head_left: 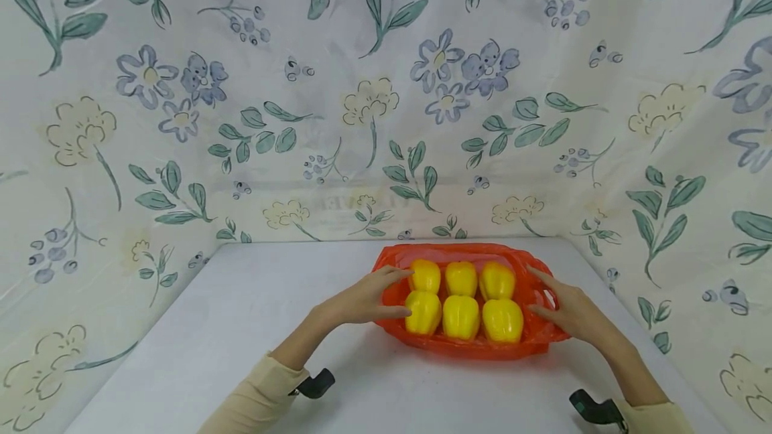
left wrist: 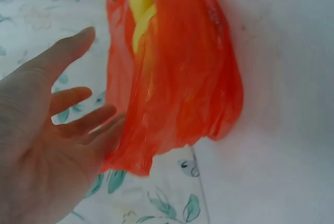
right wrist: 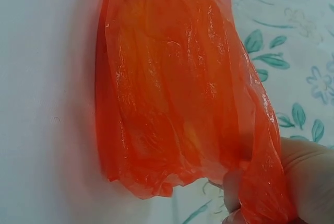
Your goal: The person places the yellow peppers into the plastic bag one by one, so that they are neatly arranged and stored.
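Observation:
Several yellow bell peppers (head_left: 461,317) sit in two rows inside a red plastic bag (head_left: 482,351), which lies with its mouth open. My left hand (head_left: 376,295) is at the bag's left edge, its thumb and fingers spread apart. In the left wrist view, the extended fingertips of that hand (left wrist: 57,145) touch the red film. On the opposite side, my right hand (head_left: 569,307) reaches over the bag's right edge. A gathered strip of the bag (right wrist: 266,187) runs across the right hand (right wrist: 315,179) in the right wrist view, with fingers bent round it and partly hidden.
The bag lies on a white tabletop (head_left: 253,300) near its far right corner. A floral sheet (head_left: 338,179) hangs behind the table and along both sides. Black wrist mounts (head_left: 316,384) sit at the sleeves.

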### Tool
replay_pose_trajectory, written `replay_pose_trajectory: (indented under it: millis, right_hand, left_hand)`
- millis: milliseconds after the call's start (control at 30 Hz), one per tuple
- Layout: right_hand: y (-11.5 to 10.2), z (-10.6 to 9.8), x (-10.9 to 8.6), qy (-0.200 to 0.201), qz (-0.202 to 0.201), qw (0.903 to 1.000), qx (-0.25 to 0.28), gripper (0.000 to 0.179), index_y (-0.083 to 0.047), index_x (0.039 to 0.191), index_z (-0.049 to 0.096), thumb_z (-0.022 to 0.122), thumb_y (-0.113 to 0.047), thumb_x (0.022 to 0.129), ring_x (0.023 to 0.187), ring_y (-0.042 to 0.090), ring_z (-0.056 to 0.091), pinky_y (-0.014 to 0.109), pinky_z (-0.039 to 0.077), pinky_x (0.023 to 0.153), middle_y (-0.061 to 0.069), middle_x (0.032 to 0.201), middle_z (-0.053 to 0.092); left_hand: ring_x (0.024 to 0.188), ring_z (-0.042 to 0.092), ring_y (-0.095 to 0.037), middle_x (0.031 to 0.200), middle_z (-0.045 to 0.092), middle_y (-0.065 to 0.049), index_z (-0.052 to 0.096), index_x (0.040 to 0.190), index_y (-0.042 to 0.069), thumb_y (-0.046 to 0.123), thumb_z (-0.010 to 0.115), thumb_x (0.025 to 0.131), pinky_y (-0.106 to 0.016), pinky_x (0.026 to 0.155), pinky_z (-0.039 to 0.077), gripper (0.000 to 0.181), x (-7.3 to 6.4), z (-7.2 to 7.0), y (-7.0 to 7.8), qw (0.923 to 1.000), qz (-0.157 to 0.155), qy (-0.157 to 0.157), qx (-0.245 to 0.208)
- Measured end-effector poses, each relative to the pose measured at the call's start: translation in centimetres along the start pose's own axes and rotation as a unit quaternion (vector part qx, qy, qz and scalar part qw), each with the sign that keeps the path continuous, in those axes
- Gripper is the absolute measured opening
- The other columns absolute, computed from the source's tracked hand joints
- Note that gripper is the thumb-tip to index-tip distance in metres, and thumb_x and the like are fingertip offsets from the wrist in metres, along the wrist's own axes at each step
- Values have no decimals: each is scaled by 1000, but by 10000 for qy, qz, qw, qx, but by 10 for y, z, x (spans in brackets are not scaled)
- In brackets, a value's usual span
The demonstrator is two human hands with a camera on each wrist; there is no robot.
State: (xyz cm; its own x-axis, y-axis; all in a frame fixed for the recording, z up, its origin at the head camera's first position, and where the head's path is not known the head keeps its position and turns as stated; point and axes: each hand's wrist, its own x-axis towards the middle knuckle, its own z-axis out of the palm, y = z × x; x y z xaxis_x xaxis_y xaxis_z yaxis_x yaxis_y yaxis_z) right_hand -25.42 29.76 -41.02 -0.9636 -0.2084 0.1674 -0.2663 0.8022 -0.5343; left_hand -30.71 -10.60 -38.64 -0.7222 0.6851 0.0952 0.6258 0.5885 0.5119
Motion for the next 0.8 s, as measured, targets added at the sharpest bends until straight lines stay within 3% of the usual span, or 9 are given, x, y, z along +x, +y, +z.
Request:
replay_pose_trajectory:
  millis: [133,267,400,567,667,800]
  right_hand:
    - [-1,-5,-2,15,66,9999,-136,77,-11,152,33,72,-29,88,84,23,60,27,59,64,33,137,50]
    - [-3,-12,-4,181,116,9991,-363,77,-12,153,32,69,-36,90,99,34,61,39,61,70,31,139,51]
    - [-2,-19,-6,352,37,9983,-473,75,-11,152,33,68,-37,91,105,37,61,43,61,73,27,139,52]
    - [-2,-27,-2,467,13,9967,-657,74,-10,151,35,68,-38,91,96,31,62,37,61,65,28,131,56]
    - [-4,-32,5,534,-51,9944,-908,76,-9,151,35,68,-40,90,107,42,59,50,60,75,31,133,52]
    - [-9,-39,16,683,-196,9879,-1376,77,-6,149,38,69,-42,88,124,52,46,68,48,88,32,141,45]
  left_hand:
    - [124,57,-28,138,54,0,48,143,27,43,71,87,-42,97,55,63,-14,-14,-5,9967,447,415,-544]
    - [116,62,-24,131,60,-4,54,138,22,37,72,89,-39,92,57,55,-27,-29,-14,9917,694,898,-599]
    - [115,63,-21,132,61,-2,56,136,19,34,73,88,-38,91,58,53,-42,-41,-25,9904,423,1248,-408]
    - [117,61,-22,134,60,0,56,136,19,36,73,87,-41,93,57,55,-53,-53,-38,9896,40,1435,-27]
    - [118,60,-27,134,60,-5,55,137,16,37,74,87,-47,93,56,57,-53,-62,-45,9863,-108,1596,396]
    - [123,56,-34,136,56,-12,52,139,12,38,75,86,-53,96,53,64,-52,-71,-58,9763,-486,1768,1153]
